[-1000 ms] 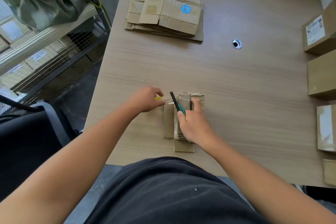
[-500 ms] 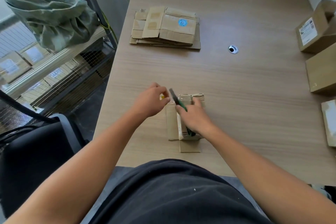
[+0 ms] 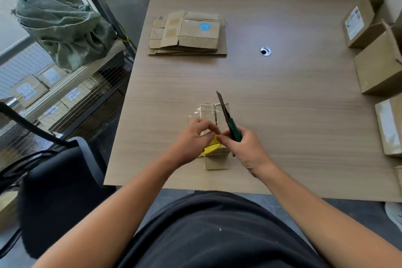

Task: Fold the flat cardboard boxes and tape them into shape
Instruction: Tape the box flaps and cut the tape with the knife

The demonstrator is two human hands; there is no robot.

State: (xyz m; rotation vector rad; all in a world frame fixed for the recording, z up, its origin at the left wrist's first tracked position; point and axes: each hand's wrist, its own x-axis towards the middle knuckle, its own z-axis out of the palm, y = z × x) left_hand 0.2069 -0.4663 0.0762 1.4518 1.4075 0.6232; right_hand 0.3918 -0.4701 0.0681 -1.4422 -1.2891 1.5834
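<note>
Now, right hand [image 3: 245, 150] gripping green knife [image 3: 227, 118], left hand [image 3: 193, 139] pinching perhaps yellow tape [image 3: 211, 148], creased box [image 3: 208, 111]

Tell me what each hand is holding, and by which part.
Right hand grips the utility knife by its green handle, blade pointing away. Left hand holds a yellow tape roll at its upper edge; the exact grip is hidden.

Light brown wood-grain table [image 3: 293, 137], top flat. At 11 o'clock lies a stack of flat cardboard boxes [image 3: 187, 37]; the top sheet carries a round blue sticker. At 1 o'clock a metal-rimmed cable hole [image 3: 265, 51] is set in the top. From 2 to 4 o'clock, along the right edge, stand a labelled box [image 3: 359, 26], a plain box [image 3: 378, 72] and a taped box [image 3: 389, 126]. At 6 o'clock, near the front edge, lies a small cardboard box [image 3: 216, 162] with clear tape on its far end.
</note>
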